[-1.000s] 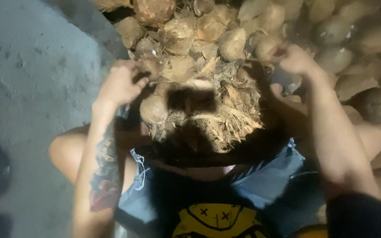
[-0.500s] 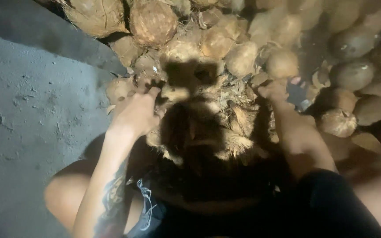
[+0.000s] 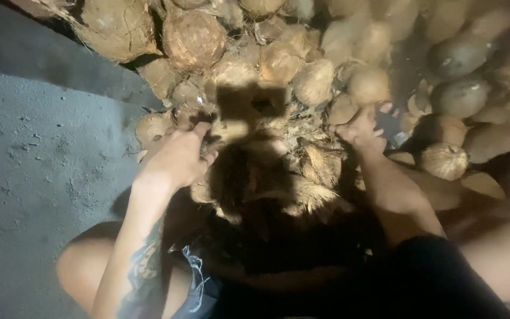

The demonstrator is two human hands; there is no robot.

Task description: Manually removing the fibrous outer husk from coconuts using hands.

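Gripping the fibrous coconut husk [image 3: 278, 171] that sat near us, before the far coconut pile [image 3: 326, 65], we clenched our left hand [image 3: 178, 156] on its left edge and our right hand [image 3: 361, 130] on its right, judging a firm, even pull best.

A coconut-husking yard: heaped coconuts [image 3: 278, 59] on bare concrete floor [image 3: 36, 171].

Floor [image 3: 36, 177]: left.
Coconut pile [image 3: 349, 65]: far and right.
Husk [image 3: 278, 171]: near, centre, flanked by the hands.
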